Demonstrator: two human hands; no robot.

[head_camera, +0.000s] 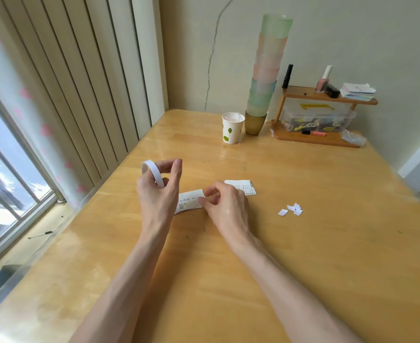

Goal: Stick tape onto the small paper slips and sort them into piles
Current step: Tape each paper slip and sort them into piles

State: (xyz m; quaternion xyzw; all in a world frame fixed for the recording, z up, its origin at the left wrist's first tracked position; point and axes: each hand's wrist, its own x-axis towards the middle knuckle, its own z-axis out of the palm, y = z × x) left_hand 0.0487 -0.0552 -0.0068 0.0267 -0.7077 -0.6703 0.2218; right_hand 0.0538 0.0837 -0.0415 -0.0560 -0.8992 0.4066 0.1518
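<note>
Head view: one tape roll, two printed papers, four small slips on the worktop.
Fingers of the left hand grip the roll, held above the worktop; the right hand pinches the nearer printed paper; slips lie apart, rightward.

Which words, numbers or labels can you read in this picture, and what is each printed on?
None can be read.
Nearer printed slip: dark print, blurred.
Farther printed slip: rows of print, too small.
Yellow patch on the clear box: blurred.
Paper cup: green leaves only.

The right hand hides whether its fingers pinch the printed slip, whose print is unreadably small.
</note>
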